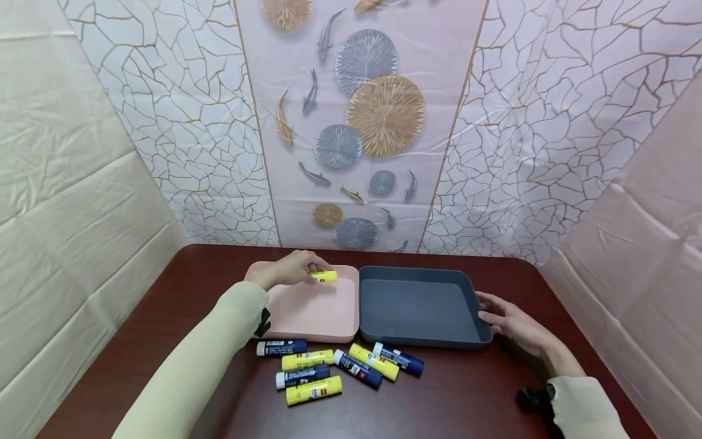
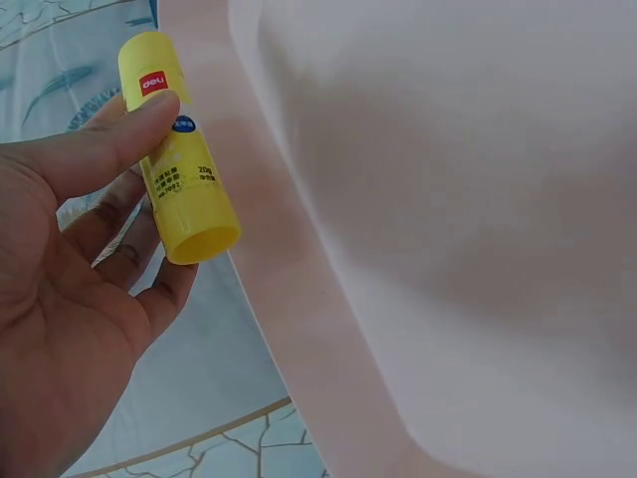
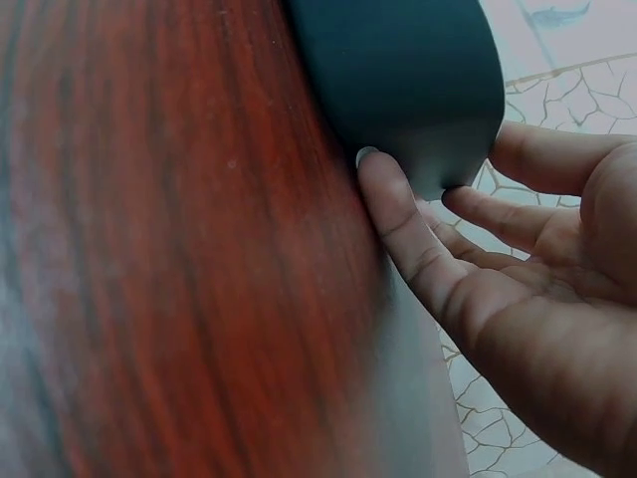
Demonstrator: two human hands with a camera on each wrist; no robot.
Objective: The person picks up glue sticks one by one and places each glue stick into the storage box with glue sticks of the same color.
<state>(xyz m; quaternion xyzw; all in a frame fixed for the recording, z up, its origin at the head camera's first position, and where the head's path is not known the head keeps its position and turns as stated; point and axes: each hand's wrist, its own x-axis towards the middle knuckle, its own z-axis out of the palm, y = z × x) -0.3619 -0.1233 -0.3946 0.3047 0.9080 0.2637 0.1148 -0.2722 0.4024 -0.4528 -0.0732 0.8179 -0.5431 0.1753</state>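
Note:
My left hand (image 1: 290, 268) pinches a yellow glue stick (image 1: 323, 276) between thumb and fingers, above the back part of the pink tray (image 1: 348, 305). In the left wrist view the glue stick (image 2: 179, 149) shows a red deli label, and my thumb lies across it. My right hand (image 1: 515, 323) touches the right wall of the dark blue-grey tray (image 1: 477, 299). The right wrist view shows the thumb and fingertips of that hand (image 3: 518, 289) against the outside of the tray (image 3: 408, 80), fingers fairly straight.
In front of the trays lie several glue sticks, among them a yellow one (image 1: 314, 391) and a dark blue one (image 1: 282, 347) with a white cap. The two trays stand side by side on a dark reddish-brown table (image 1: 466, 396). Patterned cloth (image 1: 219, 152) hangs behind.

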